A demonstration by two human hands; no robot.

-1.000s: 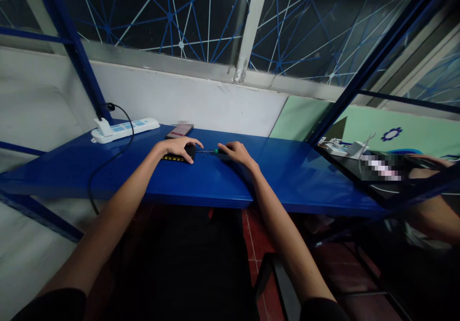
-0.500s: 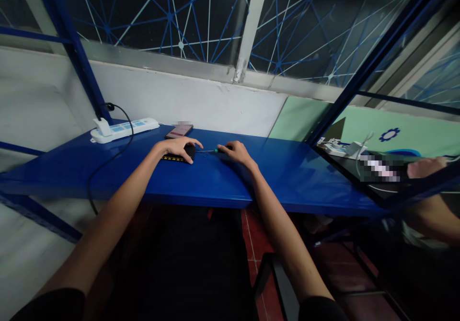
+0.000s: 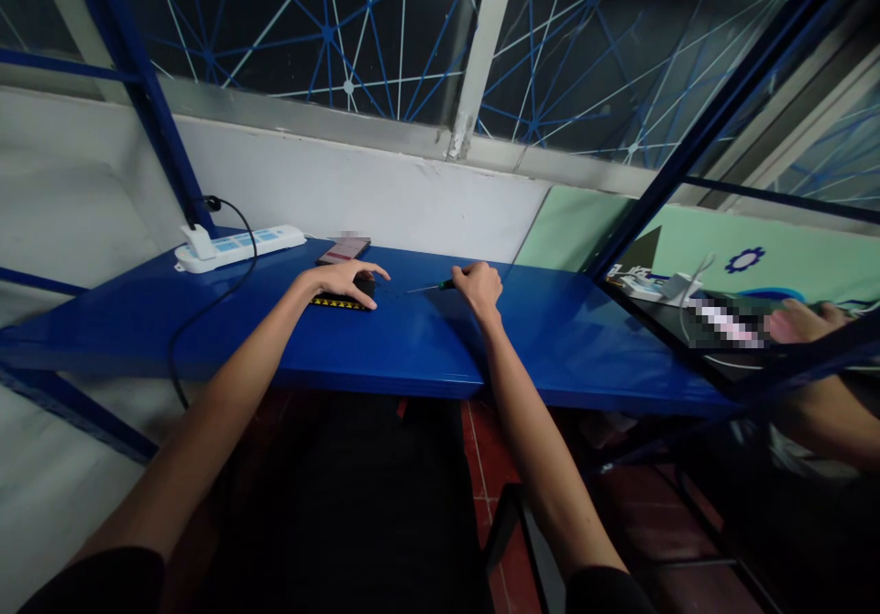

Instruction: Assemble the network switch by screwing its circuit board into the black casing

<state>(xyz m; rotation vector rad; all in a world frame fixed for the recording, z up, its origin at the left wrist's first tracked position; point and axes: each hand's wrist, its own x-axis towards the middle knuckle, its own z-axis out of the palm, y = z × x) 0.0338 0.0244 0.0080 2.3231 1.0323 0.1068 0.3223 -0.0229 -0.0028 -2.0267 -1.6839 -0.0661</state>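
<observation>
Your left hand (image 3: 342,279) lies flat, pinning a small black device (image 3: 344,300); your right hand (image 3: 479,286) grips a screwdriver (image 3: 432,288) beside it, so bringing the tip onto the device needs careful aim.

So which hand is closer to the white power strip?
Left. The left hand rests on a small black device to the power strip's right; the right hand, holding a screwdriver, is farther right.

No writing can be read; a blue gear sign (image 3: 749,257) marks the green wall (image 3: 790,261).
</observation>
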